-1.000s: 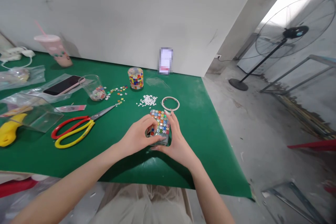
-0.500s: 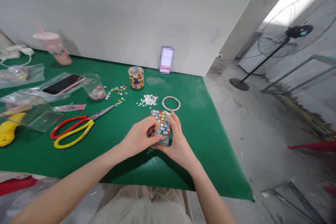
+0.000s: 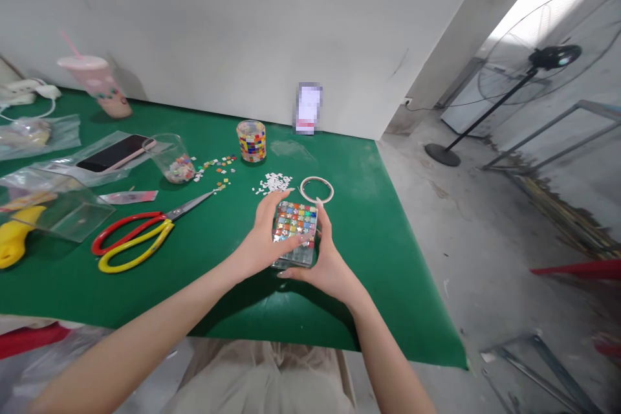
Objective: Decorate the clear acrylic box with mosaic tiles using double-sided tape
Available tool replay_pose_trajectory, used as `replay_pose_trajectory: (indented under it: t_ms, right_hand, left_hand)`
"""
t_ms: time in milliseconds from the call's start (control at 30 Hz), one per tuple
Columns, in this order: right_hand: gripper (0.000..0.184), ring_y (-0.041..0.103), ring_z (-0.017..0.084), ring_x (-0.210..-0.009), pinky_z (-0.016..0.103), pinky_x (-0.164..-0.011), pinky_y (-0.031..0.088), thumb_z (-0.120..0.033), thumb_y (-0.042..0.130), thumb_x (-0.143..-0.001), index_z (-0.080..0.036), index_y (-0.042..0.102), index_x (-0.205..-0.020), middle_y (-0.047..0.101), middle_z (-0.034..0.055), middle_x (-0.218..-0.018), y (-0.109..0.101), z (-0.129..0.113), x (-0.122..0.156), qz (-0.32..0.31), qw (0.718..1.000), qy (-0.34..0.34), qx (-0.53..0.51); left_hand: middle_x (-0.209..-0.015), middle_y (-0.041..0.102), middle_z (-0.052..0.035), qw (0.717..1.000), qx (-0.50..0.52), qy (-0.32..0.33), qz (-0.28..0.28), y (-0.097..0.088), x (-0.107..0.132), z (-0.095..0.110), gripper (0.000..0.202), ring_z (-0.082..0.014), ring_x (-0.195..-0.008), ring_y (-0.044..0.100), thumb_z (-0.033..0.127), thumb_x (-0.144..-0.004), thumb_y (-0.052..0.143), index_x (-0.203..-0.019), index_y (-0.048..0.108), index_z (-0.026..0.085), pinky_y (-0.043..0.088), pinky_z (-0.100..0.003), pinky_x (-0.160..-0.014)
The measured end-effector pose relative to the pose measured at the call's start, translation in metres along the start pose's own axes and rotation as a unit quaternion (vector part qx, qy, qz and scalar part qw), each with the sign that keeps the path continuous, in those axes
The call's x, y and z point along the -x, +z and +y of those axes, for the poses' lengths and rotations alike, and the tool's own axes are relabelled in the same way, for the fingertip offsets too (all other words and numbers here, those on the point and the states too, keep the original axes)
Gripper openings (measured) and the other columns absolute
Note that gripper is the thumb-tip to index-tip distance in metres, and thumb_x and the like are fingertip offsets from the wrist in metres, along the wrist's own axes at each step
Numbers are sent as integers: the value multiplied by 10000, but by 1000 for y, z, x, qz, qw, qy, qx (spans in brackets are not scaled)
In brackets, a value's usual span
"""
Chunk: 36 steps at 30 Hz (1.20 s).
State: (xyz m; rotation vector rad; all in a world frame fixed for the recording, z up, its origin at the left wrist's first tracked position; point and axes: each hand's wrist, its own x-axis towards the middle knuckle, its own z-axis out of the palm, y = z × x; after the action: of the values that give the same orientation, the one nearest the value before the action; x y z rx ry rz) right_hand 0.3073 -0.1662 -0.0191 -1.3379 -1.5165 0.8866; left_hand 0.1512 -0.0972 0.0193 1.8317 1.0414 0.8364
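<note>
Between my hands is a small clear box (image 3: 294, 220), its facing side covered in rows of coloured mosaic tiles except for a bare strip at the bottom. My left hand (image 3: 264, 239) holds its left side, with the thumb laid across the lower tiles. My right hand (image 3: 330, 259) grips the right edge and supports the bottom corner. Just beyond the box lie a pile of small white pieces (image 3: 275, 183) and a roll of thin tape (image 3: 317, 189). Farther back stands a tile-covered glass (image 3: 252, 141).
Red-and-yellow scissors (image 3: 140, 233) lie left on the green table (image 3: 388, 284), by a tipped plastic cup (image 3: 177, 165) and loose tiles. Also left are a phone (image 3: 116, 152), a clear container (image 3: 72, 213), a yellow tool (image 3: 19, 233) and a pink drink cup (image 3: 99, 84). Another phone (image 3: 308, 108) leans on the partition.
My left hand's fingers have uncurled from the tiled face and moved to the box's left side. More of the tiles and the bare lower strip now show.
</note>
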Motion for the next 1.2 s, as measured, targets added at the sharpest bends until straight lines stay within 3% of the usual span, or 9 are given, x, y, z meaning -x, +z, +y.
replay_pose_trajectory:
  t_ms: [167,267,400,500,567,600,767,900,1200]
  right_hand:
    - [1247,498,324,-1302,536,-1067,447,-352,899,-559,-327,95,-1512,356,138,-1504,-1,-2,-2,28,999,-3,-18]
    - [1175,469,337,-1327,548,-1073,435,-334,892,-577,-350,160,-1497,348,123,-1511,-2,-1,1,38,998,-45,27]
    - [1112,316,343,-1436,559,-1122,365,-324,866,-625,-362,171,-1491,246,117,-1566,-2,2,7,41,985,-144,88]
    - [1122,270,330,-1460,554,-1145,330,-336,865,-628,-348,150,-1493,245,123,-1571,-1,4,8,53,979,-166,106]
    - [1140,271,329,-1461,551,-1149,326,-346,872,-614,-339,146,-1494,254,126,-1573,0,5,8,55,979,-161,109]
    - [1144,271,330,-1461,551,-1150,325,-350,874,-609,-337,148,-1494,255,126,-1574,-1,5,8,52,980,-161,109]
    - [1087,262,323,-1467,542,-1158,315,-327,840,-655,-350,147,-1492,224,111,-1593,-2,7,9,40,979,-167,109]
    - [1076,251,327,-1471,554,-1156,312,-344,832,-666,-339,147,-1496,212,111,-1601,-3,9,9,41,980,-159,110]
    - [1111,239,315,-1476,537,-1168,293,-414,854,-635,-319,159,-1497,223,134,-1588,-2,7,9,34,972,-195,125]
  left_hand:
    - [-1530,244,-137,992,93,-61,-51,6,4,-2,962,-375,-1347,393,401,-678,780,-1454,218,305,400,-570,-1072]
    - [-1559,200,-115,997,66,-22,-40,7,13,-3,920,-356,-1424,285,388,-704,770,-1449,236,313,334,-546,-1134]
    - [-1610,132,-74,998,52,24,-20,6,26,-4,845,-336,-1485,145,432,-754,747,-1446,272,333,267,-519,-1179]
    - [-1628,164,-44,982,189,-13,-14,5,32,-4,697,-310,-1477,210,590,-905,492,-1495,197,363,327,-502,-1157]
    - [-1636,161,1,965,260,-43,3,2,34,-5,593,-270,-1486,199,600,-972,274,-1514,157,389,312,-487,-1169]
    - [-1641,139,21,963,265,-49,6,0,36,-5,586,-254,-1496,162,587,-979,273,-1519,143,400,281,-480,-1185]
    - [-1651,-4,5,979,181,-2,-99,-10,47,-16,1033,-286,-1504,97,417,-801,735,-1527,1,437,269,-519,-1183]
    - [-1649,34,-34,982,156,16,-104,-11,51,-24,1028,-292,-1498,132,385,-803,737,-1534,15,411,262,-548,-1178]
    - [-1648,14,-80,973,209,40,-92,-5,45,-26,1062,-311,-1489,170,345,-748,790,-1531,73,368,289,-533,-1166]
